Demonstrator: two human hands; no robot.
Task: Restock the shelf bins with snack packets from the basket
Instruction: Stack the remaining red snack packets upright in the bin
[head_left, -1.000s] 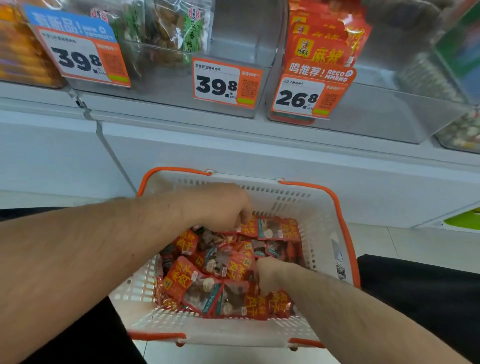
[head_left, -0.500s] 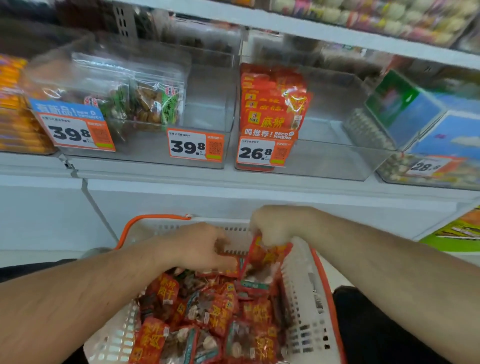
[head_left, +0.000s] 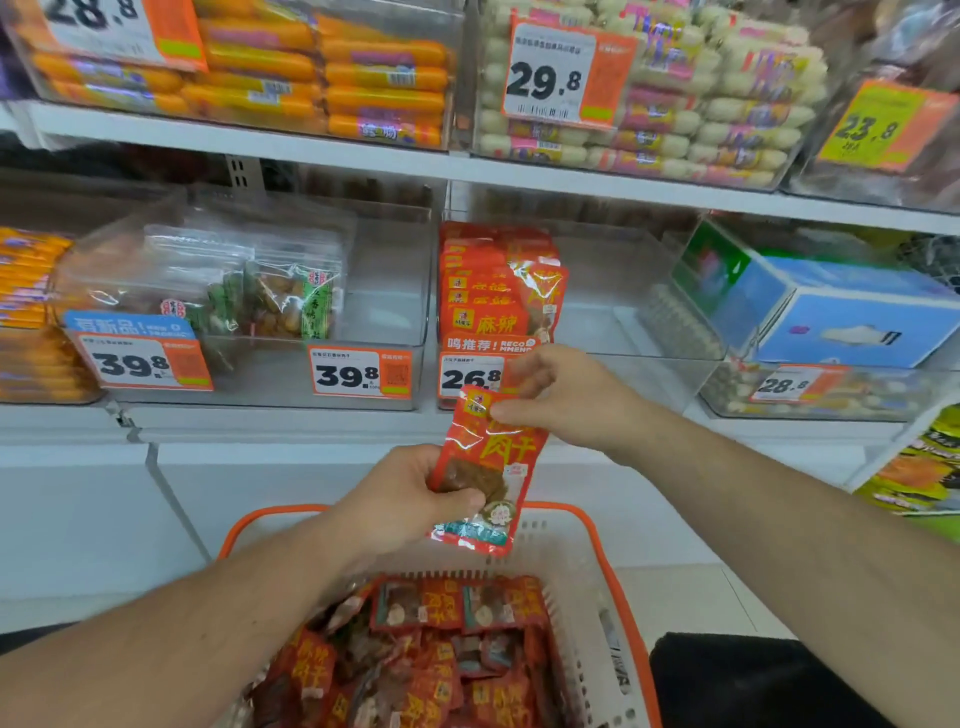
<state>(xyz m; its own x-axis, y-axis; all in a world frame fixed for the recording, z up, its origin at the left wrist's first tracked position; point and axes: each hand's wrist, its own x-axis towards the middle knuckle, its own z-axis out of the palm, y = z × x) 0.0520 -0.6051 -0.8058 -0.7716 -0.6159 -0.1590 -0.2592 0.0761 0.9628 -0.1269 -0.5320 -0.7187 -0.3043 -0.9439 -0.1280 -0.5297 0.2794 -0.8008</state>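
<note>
White shelf (head_left: 291, 422); clear bins (head_left: 363, 384) on it

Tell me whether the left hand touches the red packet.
Touching. The head view shows the left hand gripping the red packet at its lower edge.

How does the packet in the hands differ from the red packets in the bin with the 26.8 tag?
The held packet hangs in the air, gripped by the left hand and right hand; the bin packets stand in a row. It shows its full face; they overlap. Both are red with yellow writing.
</note>
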